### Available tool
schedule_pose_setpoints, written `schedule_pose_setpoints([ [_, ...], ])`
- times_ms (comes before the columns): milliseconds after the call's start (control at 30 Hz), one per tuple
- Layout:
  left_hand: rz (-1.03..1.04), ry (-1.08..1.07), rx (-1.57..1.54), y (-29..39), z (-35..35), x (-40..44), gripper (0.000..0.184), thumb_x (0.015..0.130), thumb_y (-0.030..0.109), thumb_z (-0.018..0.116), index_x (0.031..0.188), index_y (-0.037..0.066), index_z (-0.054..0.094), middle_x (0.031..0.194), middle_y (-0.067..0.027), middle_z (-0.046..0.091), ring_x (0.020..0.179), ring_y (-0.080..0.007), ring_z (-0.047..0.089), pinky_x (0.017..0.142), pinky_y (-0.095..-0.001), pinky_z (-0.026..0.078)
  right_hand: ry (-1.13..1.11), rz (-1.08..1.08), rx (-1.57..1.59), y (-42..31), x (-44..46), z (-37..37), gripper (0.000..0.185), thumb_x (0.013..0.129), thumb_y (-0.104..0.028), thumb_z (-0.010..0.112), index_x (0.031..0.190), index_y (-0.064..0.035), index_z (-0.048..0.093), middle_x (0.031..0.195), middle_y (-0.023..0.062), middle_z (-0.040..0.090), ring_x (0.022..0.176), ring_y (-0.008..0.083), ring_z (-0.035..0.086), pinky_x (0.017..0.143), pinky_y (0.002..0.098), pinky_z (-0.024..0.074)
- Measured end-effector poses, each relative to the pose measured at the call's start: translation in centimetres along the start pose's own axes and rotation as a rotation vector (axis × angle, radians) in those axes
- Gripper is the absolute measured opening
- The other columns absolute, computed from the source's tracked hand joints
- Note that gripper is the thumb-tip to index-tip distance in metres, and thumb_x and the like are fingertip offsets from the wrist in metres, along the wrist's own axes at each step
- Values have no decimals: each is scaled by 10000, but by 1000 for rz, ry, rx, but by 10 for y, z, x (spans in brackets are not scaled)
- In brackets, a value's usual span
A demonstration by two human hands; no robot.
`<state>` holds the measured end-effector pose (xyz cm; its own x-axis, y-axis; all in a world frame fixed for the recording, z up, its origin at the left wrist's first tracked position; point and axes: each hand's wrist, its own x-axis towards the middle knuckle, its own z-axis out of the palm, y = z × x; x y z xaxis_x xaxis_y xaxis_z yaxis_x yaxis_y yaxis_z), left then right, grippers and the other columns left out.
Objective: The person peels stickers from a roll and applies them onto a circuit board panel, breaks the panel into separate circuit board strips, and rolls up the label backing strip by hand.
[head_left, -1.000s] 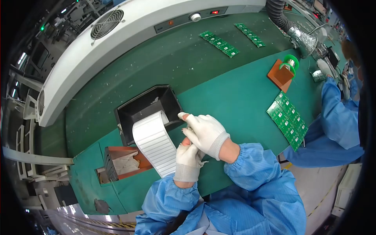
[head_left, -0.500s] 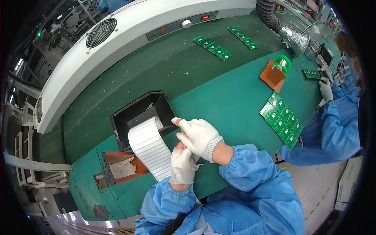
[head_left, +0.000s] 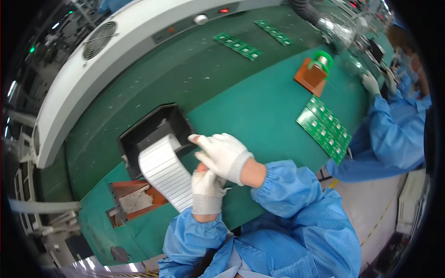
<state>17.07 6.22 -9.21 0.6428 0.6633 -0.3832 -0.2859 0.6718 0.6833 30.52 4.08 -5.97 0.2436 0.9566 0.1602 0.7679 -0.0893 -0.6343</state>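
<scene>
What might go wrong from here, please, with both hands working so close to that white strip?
The white strip runs from the black bin close beside the left hand, so a careless shift might snag or crease it.

A bare fingertip shows on the gloved right hand; it could smudge whatever it touches.

The near green boards lie by the table edge, where a sleeve might knock them.

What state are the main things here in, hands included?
Left hand: gloved, fingers bent.
Right hand: gloved, partly over the left.
Black bin: upright, open-topped.
White label strip: bent over the bin's rim.
Nearer circuit boards: flat, side by side.
Farther circuit boards: flat, apart.
Red switch: lit.
White cloth: crumpled.
Green spool: wire wound on it.
</scene>
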Motion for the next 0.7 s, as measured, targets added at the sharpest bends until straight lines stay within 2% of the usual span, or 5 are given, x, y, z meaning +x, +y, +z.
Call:
schedule_pose_setpoints([
  [33,3,14,12,0,2,1,282,914,38,573,1194,19,609,1066,-86,687,832,-160,696,676,-266,570,12,-5,32,-1,-1,-2,368,977,-248,594,1300,-71,582,947,138,713,911,323,673,869,436,510],
  [167,-7,6,18,0,-6,6,268,917,30,576,1184,3,588,1055,-105,691,895,-209,721,734,-318,613,-23,-19,-28,-1,-2,-5,385,996,-276,556,1323,-73,553,933,139,704,912,336,672,865,438,512],
  [533,-3,54,32,4,6,1,237,947,65,593,1180,18,590,1023,-83,692,830,-181,710,674,-284,595,-95,0,-53,1,0,-2,384,1005,-273,548,1334,-78,518,930,124,715,912,327,680,861,434,515],
  [633,-24,-30,16,6,-1,1,326,995,46,565,1312,-10,519,1205,-142,644,1040,-225,690,847,-325,587,-101,0,-61,1,1,-2,380,1004,-270,551,1332,-80,520,913,121,713,905,325,682,852,433,516],
  [700,-7,37,23,4,3,1,266,966,59,583,1227,8,565,1086,-107,673,897,-200,705,722,-301,594,-68,-5,-59,1,0,0,351,994,-281,572,1274,-71,549,905,121,721,903,312,691,844,427,510],
])
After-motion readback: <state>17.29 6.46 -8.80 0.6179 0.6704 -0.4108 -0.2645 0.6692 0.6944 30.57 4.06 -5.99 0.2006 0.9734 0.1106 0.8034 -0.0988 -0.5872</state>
